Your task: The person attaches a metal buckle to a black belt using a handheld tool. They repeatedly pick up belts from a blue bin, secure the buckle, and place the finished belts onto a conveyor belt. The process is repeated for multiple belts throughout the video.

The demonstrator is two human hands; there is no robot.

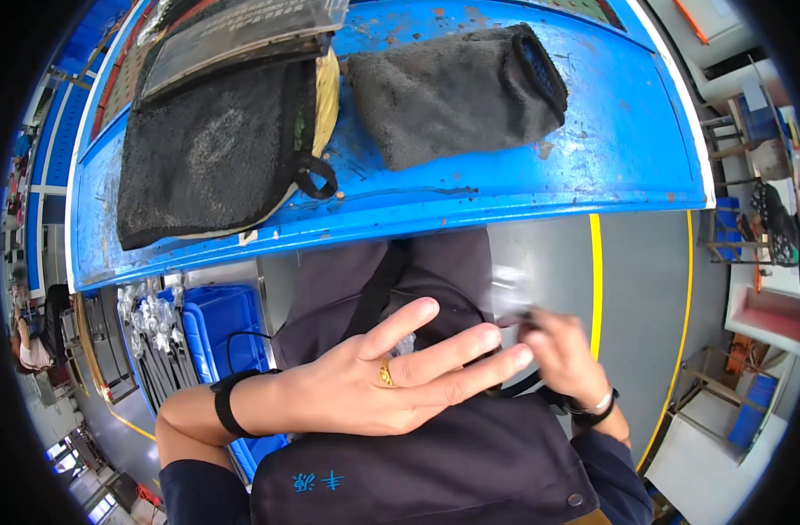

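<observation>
Short dark navy sleeves, the left (203, 490) and the right (617, 477), end near the elbows. Over the front lies a dark purplish-grey apron (435, 468) with small bright-blue characters (318, 482) and a round snap button (575, 500) near one corner. A black wristband (226, 405) circles the left wrist; a gold ring (386, 374) sits on one finger of the left grip (400, 385). The right wrist wears a black band (586, 420) and a pale, shiny bracelet (604, 402).

The right hand (568, 357) is blurred, and the dark thing (528, 322) at its fingertips, perhaps a strap, is too smeared to name. The left hand (387, 385) hides part of the apron (426, 468). The upper edge cuts off a clear plastic piece (242, 45).
</observation>
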